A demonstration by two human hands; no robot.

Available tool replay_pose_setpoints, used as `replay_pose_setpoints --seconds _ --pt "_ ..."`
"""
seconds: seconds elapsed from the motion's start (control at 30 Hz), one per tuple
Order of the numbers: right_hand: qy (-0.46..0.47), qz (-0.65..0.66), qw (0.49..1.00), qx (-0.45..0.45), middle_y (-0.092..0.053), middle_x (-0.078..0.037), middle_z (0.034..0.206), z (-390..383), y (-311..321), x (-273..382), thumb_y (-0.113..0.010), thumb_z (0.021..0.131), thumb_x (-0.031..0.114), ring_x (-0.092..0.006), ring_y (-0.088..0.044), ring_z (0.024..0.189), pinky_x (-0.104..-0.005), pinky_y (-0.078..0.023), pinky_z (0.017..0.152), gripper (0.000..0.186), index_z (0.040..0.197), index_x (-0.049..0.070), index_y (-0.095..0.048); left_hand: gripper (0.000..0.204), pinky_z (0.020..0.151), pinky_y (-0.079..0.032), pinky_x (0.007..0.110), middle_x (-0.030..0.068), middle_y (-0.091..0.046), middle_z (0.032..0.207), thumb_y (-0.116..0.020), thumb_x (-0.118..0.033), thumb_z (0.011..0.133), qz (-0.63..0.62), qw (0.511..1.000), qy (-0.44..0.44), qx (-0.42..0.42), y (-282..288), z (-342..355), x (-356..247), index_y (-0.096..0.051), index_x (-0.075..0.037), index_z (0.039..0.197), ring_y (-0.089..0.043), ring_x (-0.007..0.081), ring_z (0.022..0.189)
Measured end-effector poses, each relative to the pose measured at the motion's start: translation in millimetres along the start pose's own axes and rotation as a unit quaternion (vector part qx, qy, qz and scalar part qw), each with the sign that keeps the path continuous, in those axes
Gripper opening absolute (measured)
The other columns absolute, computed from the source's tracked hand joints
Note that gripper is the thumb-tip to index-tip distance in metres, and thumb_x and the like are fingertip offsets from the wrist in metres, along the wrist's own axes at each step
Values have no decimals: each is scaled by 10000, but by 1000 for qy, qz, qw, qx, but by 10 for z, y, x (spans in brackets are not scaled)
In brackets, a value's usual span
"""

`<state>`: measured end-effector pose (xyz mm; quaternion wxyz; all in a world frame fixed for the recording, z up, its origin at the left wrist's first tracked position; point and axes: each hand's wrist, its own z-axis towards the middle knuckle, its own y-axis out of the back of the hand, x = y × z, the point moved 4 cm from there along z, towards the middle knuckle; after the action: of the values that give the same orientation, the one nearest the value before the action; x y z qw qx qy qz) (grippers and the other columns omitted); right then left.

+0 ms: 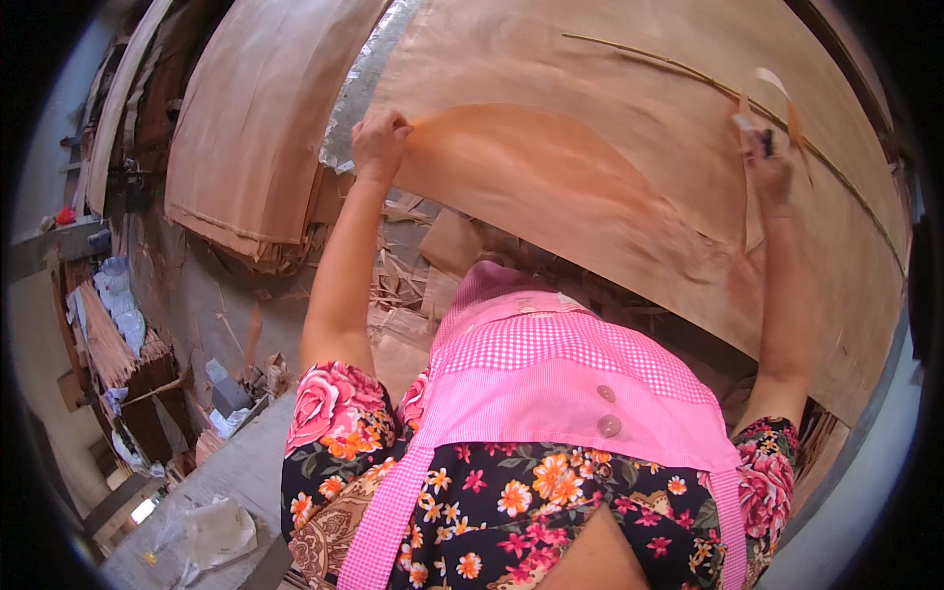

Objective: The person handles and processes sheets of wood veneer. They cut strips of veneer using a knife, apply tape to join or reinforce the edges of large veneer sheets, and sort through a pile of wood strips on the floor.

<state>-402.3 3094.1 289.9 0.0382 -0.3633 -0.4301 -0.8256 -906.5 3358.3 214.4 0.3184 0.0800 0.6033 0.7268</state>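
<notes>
My left hand (382,146) is closed, pinching the left end of a thin orange-brown wood veneer piece (521,147). That piece lies over a large, paler veneer sheet (492,59) spread out in front of me. At the right, my right hand (769,167) is closed around a small white and dark object (763,138), whose kind I cannot make out. Narrow veneer strips (795,123) stand up and curl beside this hand. A long thin stick (678,65) runs across the sheet, passing close to the right hand.
A tall stack of veneer sheets (265,128) stands at the left. Broken veneer scraps (393,285) litter the floor below the near edge. At lower left, a grey surface (167,536) bears a whitish packet (220,531). Bundled veneer strips (103,334) lie farther left.
</notes>
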Motion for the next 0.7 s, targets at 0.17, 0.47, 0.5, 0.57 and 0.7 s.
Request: replay_pose_setpoints --seconds 0.17,0.47,0.5,0.57,0.7 --pt "-262 328 880 222 -619 -48 816 -1050 -1236 1079 -577 826 324 -106 -581 659 -225 -434 497 317 954 35 -579 262 849 -339 380 30 -592 902 -647 -232 695 18 994 -18 -108 -238 18 171 -573 -139 928 -516 223 921" --pt "-389 212 883 153 -579 -16 668 -1738 -2385 1337 -588 807 180 -74 -530 558 -211 -443 459 164 821 17 -603 360 665 -467 319 107 -608 857 -663 -224 703 -271 941 203 -30 -181 -3 1248 -561 -3 968 -589 211 729" --pt "-375 233 885 146 -578 -15 667 -1730 -2393 1344 -587 806 175 -74 -527 556 -209 -441 457 159 815 17 -604 347 636 -472 314 106 -611 832 -667 -225 701 -315 924 216 14 -224 59 1238 -569 5 941 -593 197 680" --pt "-376 253 882 131 -575 -11 664 -1739 -2393 1366 -584 804 164 -73 -520 552 -206 -438 454 149 803 17 -605 303 545 -456 266 82 -609 723 -689 -222 692 -372 878 293 73 -270 115 1265 -591 9 861 -557 122 559" --pt "-403 260 874 76 -565 -15 660 -1797 -2385 1423 -574 816 177 -72 -513 560 -206 -423 428 164 801 17 -606 231 435 -396 216 37 -583 614 -670 -174 714 -440 836 283 163 -272 207 1223 -591 7 833 -507 80 476"
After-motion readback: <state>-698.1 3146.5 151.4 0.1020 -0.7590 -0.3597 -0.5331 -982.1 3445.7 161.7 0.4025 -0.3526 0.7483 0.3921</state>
